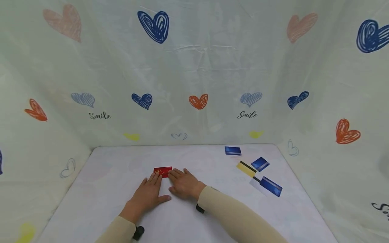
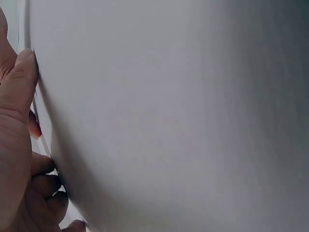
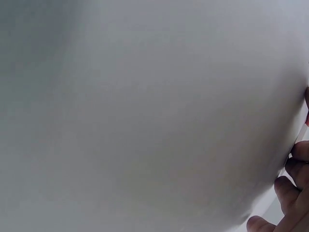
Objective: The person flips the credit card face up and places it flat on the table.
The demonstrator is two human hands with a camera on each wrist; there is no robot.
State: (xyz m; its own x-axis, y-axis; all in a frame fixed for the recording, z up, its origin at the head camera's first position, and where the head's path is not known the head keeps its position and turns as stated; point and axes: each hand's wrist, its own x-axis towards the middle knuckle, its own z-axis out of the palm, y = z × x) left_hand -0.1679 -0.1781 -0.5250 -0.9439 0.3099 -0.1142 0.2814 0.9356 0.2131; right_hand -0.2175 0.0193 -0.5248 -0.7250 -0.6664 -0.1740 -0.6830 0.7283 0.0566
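A red card [image 1: 162, 171] with pale markings lies flat on the white table [image 1: 121, 158], left of its middle. My left hand [image 1: 148, 195] reaches its lower left part with extended fingertips, the thumb spread to the right. At the card's right end, the fingertips of my right hand [image 1: 183, 183] rest on its edge, palm down. Only a sliver of red shows beside the left fingers [image 2: 34, 125] in the left wrist view. At the right border of the right wrist view are the right fingers [image 3: 289, 191], close to the tabletop.
To the right lie several other cards: a blue card [image 1: 233, 151] at the back, a second blue card [image 1: 260, 164], a yellow card [image 1: 246, 169] with a black stripe, and a third blue card [image 1: 271, 186] overlapping a whitish card [image 1: 257, 186]. A heart-printed curtain [image 1: 197, 74] surrounds the table.
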